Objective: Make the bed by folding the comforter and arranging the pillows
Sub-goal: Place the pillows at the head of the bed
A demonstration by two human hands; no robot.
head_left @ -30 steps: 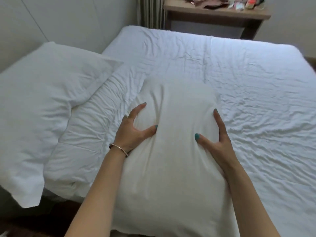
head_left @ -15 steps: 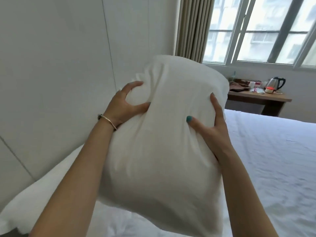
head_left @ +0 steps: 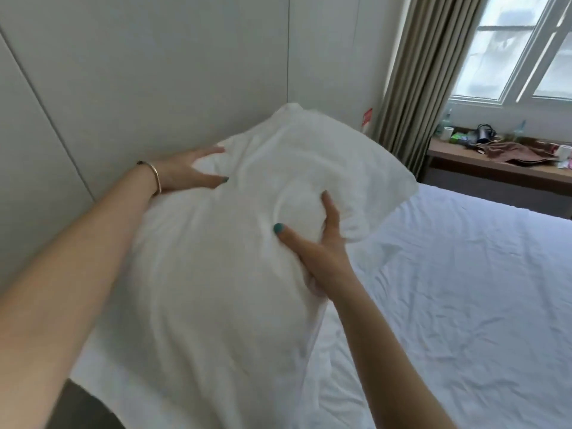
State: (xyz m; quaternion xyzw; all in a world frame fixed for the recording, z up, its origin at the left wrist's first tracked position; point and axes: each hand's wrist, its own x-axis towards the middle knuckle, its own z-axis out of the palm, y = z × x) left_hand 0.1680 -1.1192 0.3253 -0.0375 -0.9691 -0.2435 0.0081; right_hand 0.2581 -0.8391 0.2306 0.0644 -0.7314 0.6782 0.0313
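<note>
No readable text, label, brand or number anywhere. Small red tag (head_left: 367, 115) on wall near curtain (head_left: 414, 88): print too blurred to read. Bottles and cups on far tabletop (head_left: 495, 168) at right: labels too small to make out.

The pillow (head_left: 235, 274) and bed (head_left: 448, 305) sheet are plain white. The curtain (head_left: 418, 88) is olive-tan; the worktop (head_left: 495, 168) brown. Nail polish is teal.

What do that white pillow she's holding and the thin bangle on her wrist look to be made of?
The plump white pillow: matte woven cloth, probably cotton, over soft filling; it creases and dents where the right hand and left hand hold it. The thin bangle: looks like metal, gold-toned with a slight shine, though plated or solid cannot be told.
</note>
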